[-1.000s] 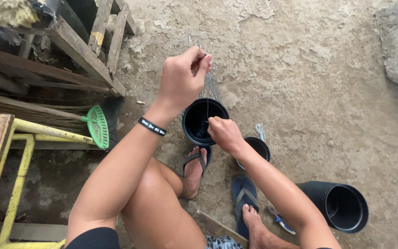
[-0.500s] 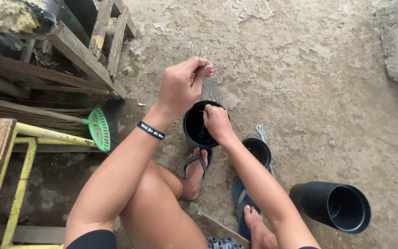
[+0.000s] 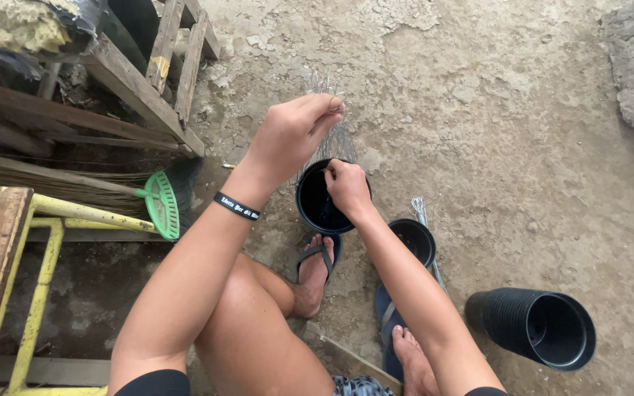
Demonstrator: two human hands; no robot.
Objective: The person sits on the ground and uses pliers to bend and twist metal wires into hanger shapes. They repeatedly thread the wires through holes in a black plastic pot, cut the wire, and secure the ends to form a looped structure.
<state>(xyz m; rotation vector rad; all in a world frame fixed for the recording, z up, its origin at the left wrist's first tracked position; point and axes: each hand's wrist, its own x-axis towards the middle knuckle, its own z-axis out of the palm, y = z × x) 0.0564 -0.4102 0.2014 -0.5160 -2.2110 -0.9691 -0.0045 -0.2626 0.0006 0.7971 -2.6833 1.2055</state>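
Here the left hand point(image 3: 293, 136) was raised and pinched shut on the gathered tops of several thin wire strands point(image 3: 334, 139), which fanned down to the rim of a small black plastic pot point(image 3: 317, 202) standing on the concrete floor point(image 3: 508, 147) just ahead of the person's feet. The right hand point(image 3: 346, 185) rested on that pot's far rim, its fingers closed on the rim where a wire met it (whether it gripped the wire itself or only the plastic could not be told).

Done well, by my judgement, this step wanted the left hand to keep the strands taut and level so the pot hung evenly, while the right worked one wire at a time and steadied the rim against tipping.

By count: three pots or pot groups showed, namely the one in hand, a second black pot point(image 3: 414, 240) beside the right forearm, and a nested stack of black pots point(image 3: 533, 326) lying on its side. One loose bundle of wire point(image 3: 423, 213) lay by the second pot. There were two blue flip-flops, and one green broom point(image 3: 161, 205) at the left.
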